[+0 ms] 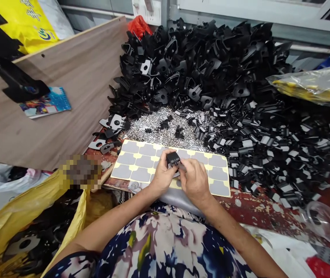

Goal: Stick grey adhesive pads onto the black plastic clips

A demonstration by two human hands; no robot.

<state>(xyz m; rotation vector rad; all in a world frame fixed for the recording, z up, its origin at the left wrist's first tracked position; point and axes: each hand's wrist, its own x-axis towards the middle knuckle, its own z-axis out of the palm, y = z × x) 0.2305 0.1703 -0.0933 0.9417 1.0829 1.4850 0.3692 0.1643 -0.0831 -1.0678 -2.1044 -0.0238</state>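
Observation:
A small black plastic part [173, 158] is pinched in my left hand [163, 175], above a yellow-backed sheet of grey adhesive pads [138, 173]. My right hand [196, 180] is closed, its fingertips at the part's lower right edge. A thin dark grey piece shows between those fingertips; it looks like one of the pads, but fingers hide most of it. Just beyond the sheet lies a heap of small metal pins [165, 127]. Small black clip pieces with grey faces [266, 141] are piled to the right.
A tall heap of larger black plastic parts [199, 65] fills the back. A wooden board [80, 73] stands at the left. At lower left, an open yellow bag [78, 216] holds black parts. A clear plastic container [327, 224] sits at the right edge.

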